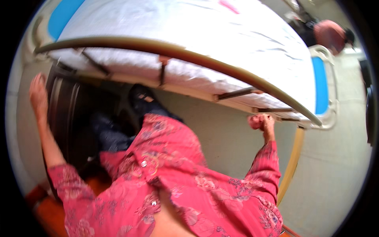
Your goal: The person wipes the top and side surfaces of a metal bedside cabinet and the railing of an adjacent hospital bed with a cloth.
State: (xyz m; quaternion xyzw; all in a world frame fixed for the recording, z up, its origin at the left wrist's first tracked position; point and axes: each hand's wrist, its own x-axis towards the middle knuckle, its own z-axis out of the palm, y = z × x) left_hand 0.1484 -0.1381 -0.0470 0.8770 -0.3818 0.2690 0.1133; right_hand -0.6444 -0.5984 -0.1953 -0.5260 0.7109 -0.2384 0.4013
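Note:
My right hand (268, 122) is closed around a crumpled pink-red cloth (255, 121), just below the right end of the bed's side rail. My left hand (38, 89) hangs at the far left with its fingers stretched out and nothing seen in it. Beside it stands a dark cabinet (60, 97) with shiny vertical edges; whether the hand touches it I cannot tell. Before me is a bed with a white sheet (189, 20) and a long brownish side rail (165, 49). On the sheet, near the top edge of the view, lies a pink object (229, 6).
Cream end boards with blue panels (320, 84) close both bed ends. A round reddish object (330, 35) and dark things stand beyond the right end. Something orange (96, 179) shows behind my left side. A yellow strip (291, 166) crosses the pale floor (328, 160).

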